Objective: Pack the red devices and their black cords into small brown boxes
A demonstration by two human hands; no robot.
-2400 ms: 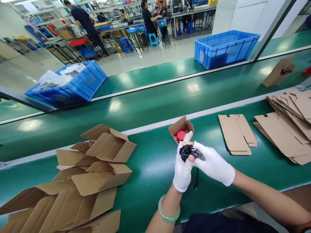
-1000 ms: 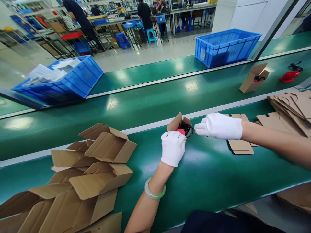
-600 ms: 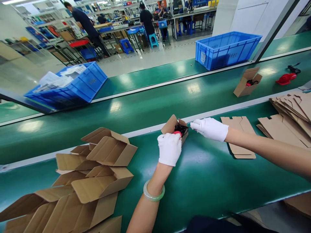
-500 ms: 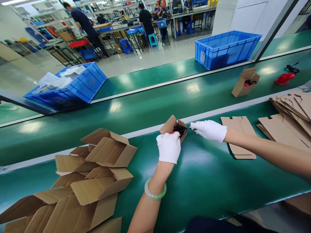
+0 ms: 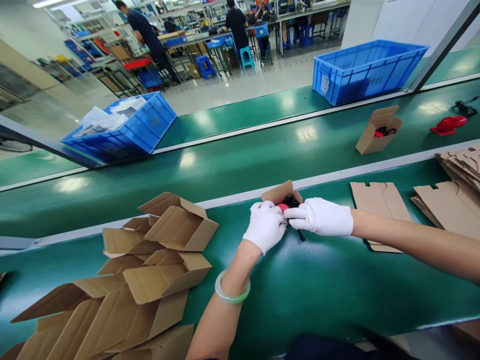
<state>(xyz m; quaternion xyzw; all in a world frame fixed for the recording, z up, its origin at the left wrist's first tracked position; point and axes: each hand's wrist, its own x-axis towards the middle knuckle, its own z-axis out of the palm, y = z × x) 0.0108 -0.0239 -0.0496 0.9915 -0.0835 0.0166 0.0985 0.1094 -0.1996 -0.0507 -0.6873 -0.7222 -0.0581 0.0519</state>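
A small open cardboard box (image 5: pixel 279 192) lies on the green table, with a red item (image 5: pixel 282 207) and a coiled black cable (image 5: pixel 291 202) at its mouth. My left hand (image 5: pixel 264 225), in a white glove, is curled against the box's near side. My right hand (image 5: pixel 318 217), also gloved, reaches in from the right with its fingers closed at the cable. The cable's black plug end (image 5: pixel 300 235) hangs out below my right fingers. Both hands meet at the box opening.
Several folded open boxes (image 5: pixel 157 260) are piled at the left. Flat cardboard blanks (image 5: pixel 378 200) lie at the right. On the conveyor belt sit another filled box (image 5: pixel 377 131) and a loose red item (image 5: pixel 448 124). Two blue crates (image 5: pixel 365 67) stand beyond. People work far behind.
My hands carried the coiled cable from in front of me to the small box. Both hands have since closed in on its opening. The boxed item on the conveyor has drifted left.
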